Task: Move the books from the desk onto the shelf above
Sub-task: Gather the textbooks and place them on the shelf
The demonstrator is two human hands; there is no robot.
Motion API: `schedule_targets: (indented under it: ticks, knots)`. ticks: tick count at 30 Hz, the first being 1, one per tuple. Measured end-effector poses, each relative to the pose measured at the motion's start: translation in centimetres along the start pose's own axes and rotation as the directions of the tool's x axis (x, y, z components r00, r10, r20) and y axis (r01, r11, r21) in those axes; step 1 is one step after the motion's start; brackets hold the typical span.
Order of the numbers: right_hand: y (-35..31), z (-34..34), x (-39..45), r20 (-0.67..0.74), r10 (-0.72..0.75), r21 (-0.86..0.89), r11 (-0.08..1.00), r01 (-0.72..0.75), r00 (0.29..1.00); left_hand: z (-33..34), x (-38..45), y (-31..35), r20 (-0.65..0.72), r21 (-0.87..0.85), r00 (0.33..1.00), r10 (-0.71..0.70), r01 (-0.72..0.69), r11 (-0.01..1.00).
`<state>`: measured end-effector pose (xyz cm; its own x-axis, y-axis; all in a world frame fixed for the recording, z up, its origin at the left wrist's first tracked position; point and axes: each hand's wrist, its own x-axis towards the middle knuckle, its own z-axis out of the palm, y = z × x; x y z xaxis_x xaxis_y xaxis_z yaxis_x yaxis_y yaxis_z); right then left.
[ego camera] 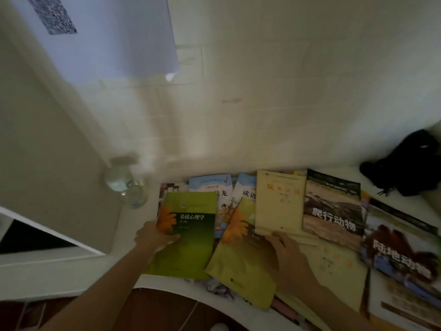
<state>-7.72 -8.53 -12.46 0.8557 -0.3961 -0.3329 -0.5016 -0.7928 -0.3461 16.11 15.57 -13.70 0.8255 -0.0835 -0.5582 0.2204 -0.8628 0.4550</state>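
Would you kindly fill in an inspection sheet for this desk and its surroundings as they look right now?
Surface: white desk, mostly covered by overlapping books.
Job's things: green psychology book at the left; a second green book partly under a pale yellow book; reptile book and land-animal book at the right; two blue children's books behind.
Clutter: clear glass bottle at the left; black bag at the far right.
Hands: left hand grips the psychology book's left edge; right hand rests on the second green book, fingertips at the yellow book's lower edge.
Cables: thin white cord below the desk edge.
Surroundings: white wall; paper sheet with a blurred code.
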Motion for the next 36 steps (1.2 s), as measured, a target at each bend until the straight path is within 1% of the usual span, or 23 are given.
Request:
schedule_targets:
  ticks: [3,6,8,10,11,13,14,16,17,18,19,20,21,22,24,25,26,27,30,31,32,34,36]
  knots:
    - [0.3,0.2,-0.1,-0.005,0.021,0.037,0.999,-0.021,1.000,-1.1,0.2,-0.4,0.116,-0.141,0.993,0.020,-0.004,0.990]
    - [0.7,0.4,-0.1,0.002,0.020,0.076,0.997,-0.020,1.000,-2.4,-1.6,0.3,0.034,-0.093,0.970,0.240,-0.236,0.967]
    - [1.1,0.1,-0.4,0.009,0.007,0.138,0.990,-0.009,1.000,-3.5,-3.5,2.0,-0.056,0.035,0.885,0.461,-0.460,0.887]
    - [1.5,-0.3,-0.9,-0.033,-0.032,0.204,0.978,0.039,0.999,-4.8,-6.3,4.7,-0.166,0.129,0.731,0.662,-0.650,0.749]
    - [1.8,-0.4,-1.4,-0.074,-0.029,0.263,0.964,0.048,0.997,-5.4,-7.5,6.1,-0.199,0.164,0.661,0.723,-0.705,0.690]
    - [1.9,-0.8,-2.6,-0.184,0.046,0.440,0.897,0.040,0.982,-6.1,-9.3,8.5,-0.200,0.162,0.592,0.781,-0.766,0.622]
    - [1.9,-0.9,-3.1,-0.210,0.122,0.545,0.838,0.012,0.970,-6.1,-9.9,9.5,-0.191,0.106,0.598,0.778,-0.775,0.623]
    - [1.7,-1.3,-3.8,-0.151,0.285,0.733,0.675,-0.086,0.947,-5.5,-10.6,11.0,-0.123,-0.211,0.718,0.686,-0.694,0.689]
    - [1.5,-1.6,-4.2,-0.079,0.336,0.831,0.542,-0.124,0.939,-4.7,-11.0,11.5,-0.030,-0.424,0.788,0.615,-0.567,0.707]
    - [1.0,-2.1,-4.4,0.026,0.369,0.924,0.346,-0.163,0.929,-3.3,-11.0,11.6,0.083,-0.564,0.833,0.547,-0.413,0.715]
    - [0.5,-2.6,-4.6,0.142,0.366,0.971,0.127,-0.201,0.920,-1.5,-11.0,11.5,0.179,-0.619,0.845,0.503,-0.301,0.725]
    - [0.0,-3.0,-4.7,0.227,0.355,0.970,0.003,-0.244,0.907,0.5,-10.9,11.2,0.240,-0.612,0.848,0.473,-0.246,0.752]
    - [-0.2,-2.9,-4.8,0.276,0.346,0.959,-0.034,-0.282,0.897,2.7,-10.9,10.6,0.273,-0.578,0.849,0.453,-0.232,0.782]
    - [-0.3,-2.3,-4.8,0.285,0.349,0.947,0.040,-0.318,0.893,4.8,-10.7,9.8,0.272,-0.536,0.846,0.458,-0.262,0.803]
    - [-0.1,-0.5,-4.8,0.254,0.367,0.874,0.308,-0.375,0.895,8.3,-9.2,7.8,0.207,-0.412,0.837,0.507,-0.396,0.821]
    - [0.1,0.4,-4.8,0.235,0.365,0.844,0.384,-0.376,0.901,9.5,-8.3,6.8,0.161,-0.311,0.843,0.513,-0.450,0.837]
    - [0.4,0.9,-4.7,0.230,0.346,0.841,0.399,-0.365,0.910,10.3,-7.3,6.1,0.122,-0.215,0.849,0.514,-0.483,0.849]
    - [0.6,1.2,-4.8,0.233,0.324,0.869,0.353,-0.346,0.917,10.6,-6.5,5.7,0.083,-0.133,0.861,0.502,-0.490,0.862]
    - [0.6,0.6,-4.8,0.322,0.252,0.947,-0.071,-0.314,0.913,10.7,-5.7,5.7,0.073,-0.013,0.873,0.482,-0.483,0.876]
    - [0.7,0.7,-4.7,0.318,0.247,0.948,-0.095,-0.304,0.915,10.5,-6.0,6.0,0.089,-0.005,0.869,0.486,-0.487,0.873]
    - [0.8,1.0,-4.6,0.302,0.258,0.953,-0.066,-0.295,0.918,10.2,-6.5,6.4,0.105,-0.032,0.860,0.499,-0.498,0.866]
    - [0.9,1.4,-4.7,0.245,0.305,0.955,0.088,-0.283,0.920,9.9,-7.6,7.2,0.129,-0.108,0.862,0.490,-0.479,0.871]
    - [0.8,1.5,-4.7,0.222,0.297,0.941,0.186,-0.284,0.929,9.5,-8.1,7.6,0.174,-0.225,0.884,0.434,-0.393,0.891]
